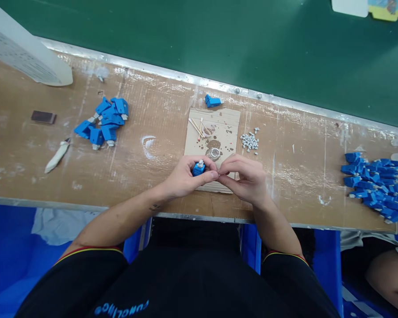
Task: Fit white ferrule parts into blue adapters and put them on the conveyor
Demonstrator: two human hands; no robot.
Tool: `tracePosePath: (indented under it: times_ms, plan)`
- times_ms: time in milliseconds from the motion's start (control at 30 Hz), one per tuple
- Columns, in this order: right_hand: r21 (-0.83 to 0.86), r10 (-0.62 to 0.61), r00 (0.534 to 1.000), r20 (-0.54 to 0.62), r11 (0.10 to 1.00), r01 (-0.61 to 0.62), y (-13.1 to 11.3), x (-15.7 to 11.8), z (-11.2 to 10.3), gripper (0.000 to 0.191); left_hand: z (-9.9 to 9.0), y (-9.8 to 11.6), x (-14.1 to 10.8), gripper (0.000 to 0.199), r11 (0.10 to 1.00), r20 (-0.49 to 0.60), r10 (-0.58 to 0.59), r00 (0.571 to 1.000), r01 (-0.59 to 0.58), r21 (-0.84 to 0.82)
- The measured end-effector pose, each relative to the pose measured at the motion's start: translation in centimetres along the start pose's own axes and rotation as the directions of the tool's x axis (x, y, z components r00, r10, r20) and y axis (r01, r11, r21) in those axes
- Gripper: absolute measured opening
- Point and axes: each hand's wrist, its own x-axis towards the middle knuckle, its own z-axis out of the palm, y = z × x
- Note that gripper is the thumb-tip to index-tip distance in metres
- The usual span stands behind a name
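Note:
A blue plastic part (198, 168) with a pale grey tip pointing up is held in my left hand (192, 176). My right hand (247, 176) meets the left one at the fingertips, thumb and index finger pinched together on something too small to make out. Both hands are over the near edge of a stained cardboard piece (230, 121). Just beyond them on the cardboard is a small round clear dish (213, 153), with a few thin sticks (196, 127) behind it. Small grey pieces (250, 141) lie in a pile right of the cardboard.
Several blue parts (111, 117) lie at the left, near a white-handled tool (57, 157) and a dark block (43, 117). One blue part (213, 101) sits behind the cardboard. A large blue pile (380, 185) is at the right. A white container (26, 53) stands back left.

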Motion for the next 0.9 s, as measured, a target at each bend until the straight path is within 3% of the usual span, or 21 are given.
tracePosePath:
  times_ms: [167,400,633,700,767,900]
  plan:
    - [-0.006,-0.047,0.999,0.008,0.999,0.047,0.2,0.0,-0.2,0.012,0.0,0.0,0.0,0.045,1.0,0.015,0.01,1.0,-0.01,0.016]
    - [0.017,-0.115,0.991,-0.072,0.993,0.117,0.0,0.0,0.3,0.032,0.1,-0.9,0.1,0.05,0.988,0.051,-0.013,0.999,0.02,-0.152]
    - [-0.003,-0.123,0.986,-0.111,0.992,0.123,0.5,0.3,0.3,0.031,0.2,-1.1,0.5,0.049,0.963,0.052,-0.012,0.999,0.026,-0.267]
    - [-0.018,-0.105,0.99,-0.088,0.994,0.104,0.9,0.6,-0.8,0.036,-0.3,-0.5,0.6,0.048,0.934,-0.008,-0.004,1.0,0.001,-0.356]
    - [-0.081,-0.045,0.999,-0.03,0.996,0.043,1.6,0.9,-2.0,0.039,-1.2,0.3,0.8,0.043,0.887,-0.137,0.0,0.991,-0.064,-0.458]
    - [-0.316,0.14,0.975,0.174,0.946,-0.08,3.1,1.5,-3.6,0.036,-3.1,1.3,1.4,0.02,0.817,-0.415,-0.08,0.906,-0.179,-0.548]
